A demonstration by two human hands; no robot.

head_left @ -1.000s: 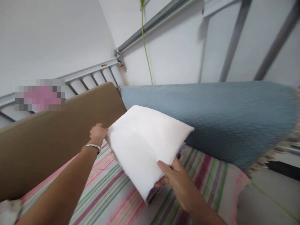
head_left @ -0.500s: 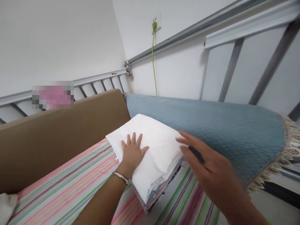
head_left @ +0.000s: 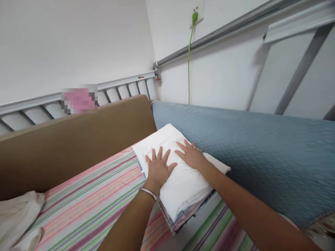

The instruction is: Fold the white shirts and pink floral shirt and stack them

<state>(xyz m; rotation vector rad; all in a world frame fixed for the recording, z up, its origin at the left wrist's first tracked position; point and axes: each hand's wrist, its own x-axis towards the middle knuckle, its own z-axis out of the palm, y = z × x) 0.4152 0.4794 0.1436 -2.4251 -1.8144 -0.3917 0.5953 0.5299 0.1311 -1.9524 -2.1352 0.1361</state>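
My left hand (head_left: 158, 170) and right hand (head_left: 192, 156) lie flat, fingers spread, gripping nothing, on the folded white cloth (head_left: 180, 183) directly beneath them; the right is nearer the blue cushion (head_left: 248, 139).

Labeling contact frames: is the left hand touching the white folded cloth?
Touching. The head view shows the left hand spread flat on the white folded cloth, no gap visible.

Looks like a home from here: sofa (head_left: 78, 143), striped cover (head_left: 94, 202) on it, radiator (head_left: 112, 93) behind it, socket (head_left: 201, 12) above it.
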